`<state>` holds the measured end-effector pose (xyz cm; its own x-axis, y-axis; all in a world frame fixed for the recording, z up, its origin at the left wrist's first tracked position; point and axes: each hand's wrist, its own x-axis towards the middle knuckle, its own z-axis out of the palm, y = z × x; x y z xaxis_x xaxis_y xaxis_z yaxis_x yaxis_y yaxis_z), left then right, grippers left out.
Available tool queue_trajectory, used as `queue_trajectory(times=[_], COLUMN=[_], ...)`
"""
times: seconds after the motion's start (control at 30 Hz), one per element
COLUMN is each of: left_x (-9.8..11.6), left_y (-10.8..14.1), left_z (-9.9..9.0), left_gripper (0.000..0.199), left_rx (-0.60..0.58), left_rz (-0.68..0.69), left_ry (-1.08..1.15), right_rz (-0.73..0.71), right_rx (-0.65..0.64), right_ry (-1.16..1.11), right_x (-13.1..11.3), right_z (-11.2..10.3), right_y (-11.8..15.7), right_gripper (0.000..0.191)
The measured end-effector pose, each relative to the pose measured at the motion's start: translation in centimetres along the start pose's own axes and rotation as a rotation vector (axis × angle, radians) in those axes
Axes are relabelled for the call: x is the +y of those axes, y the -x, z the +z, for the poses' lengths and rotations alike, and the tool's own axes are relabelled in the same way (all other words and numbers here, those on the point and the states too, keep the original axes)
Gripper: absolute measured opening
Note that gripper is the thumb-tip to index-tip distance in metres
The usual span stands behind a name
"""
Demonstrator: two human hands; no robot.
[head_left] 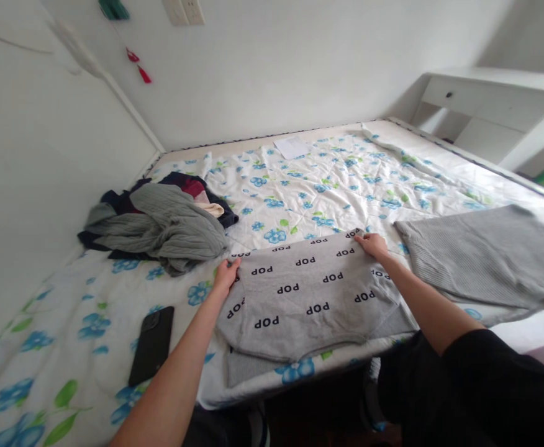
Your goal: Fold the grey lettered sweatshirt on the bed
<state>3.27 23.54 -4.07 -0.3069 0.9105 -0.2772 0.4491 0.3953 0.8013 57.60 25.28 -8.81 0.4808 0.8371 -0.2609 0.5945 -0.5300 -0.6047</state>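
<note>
A grey sweater (295, 304) printed with "POP" in black lies spread across the front edge of the bed, its lettering upside down to me. At its far left corner my left hand (226, 277) is closed, pinching the fabric. My right hand (372, 244) grips the far right corner, fingers closed on the folded edge. The far edge is stretched between both hands. Ribbed grey cloth (246, 369) shows from under the near left side of the sweater.
A heap of clothes (174, 217) with a grey knit on top sits left. A black phone (152, 344) lies near my left forearm. A folded grey ribbed garment (481, 254) is at right. White paper (291, 147) lies by the wall; a white desk (490, 102) stands beyond the bed.
</note>
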Motion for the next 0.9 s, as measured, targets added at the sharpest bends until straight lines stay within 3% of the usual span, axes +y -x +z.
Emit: queue_trajectory(times=[0.07,0.13,0.2,0.27,0.33,0.47,0.63,0.77,0.83,0.9], left_x=[0.5,0.9,1.0,0.6,-0.2,-1.6,-2.4,-3.0,-3.1,-3.1], left_y=[0.9,2.1,3.0,3.5,3.3,1.9,1.0,0.9,0.7,0.5], left_z=[0.4,1.2,2.4,3.5,4.2,4.3,4.3,4.5,4.6,4.6], left_gripper=[0.056,0.06,0.061,0.062,0.067,0.083,0.086,0.081,0.079,0.08], left_rx=[0.163,0.235,0.106,-0.099,-0.222,-0.252,-0.221,-0.185,-0.175,-0.172], left_rz=[0.123,0.356,0.588,0.688,0.662,0.587,0.606,0.636,0.648,0.646], left_ry=[-0.176,-0.366,-0.495,-0.572,-0.611,-0.661,-0.732,-0.874,-0.941,-0.973], right_rz=[-0.085,-0.18,-0.277,-0.363,-0.435,-0.556,-0.807,-0.902,-0.937,-0.965], right_rx=[0.069,0.115,0.149,0.16,0.127,0.01,-0.206,-0.254,-0.279,-0.302], right_ry=[0.104,0.177,0.232,0.258,0.246,0.153,0.153,0.146,0.155,0.192], right_x=[-0.3,-0.7,-1.0,-1.3,-1.8,-4.5,-11.5,-15.8,-16.3,-15.4], right_z=[0.7,1.5,2.0,2.5,2.9,5.3,12.9,18.2,18.8,17.8], right_y=[1.1,2.2,3.0,3.6,4.1,6.6,13.3,17.6,17.8,16.5], right_gripper=[0.04,0.057,0.069,0.071,0.067,0.072,0.075,0.073,0.071,0.068])
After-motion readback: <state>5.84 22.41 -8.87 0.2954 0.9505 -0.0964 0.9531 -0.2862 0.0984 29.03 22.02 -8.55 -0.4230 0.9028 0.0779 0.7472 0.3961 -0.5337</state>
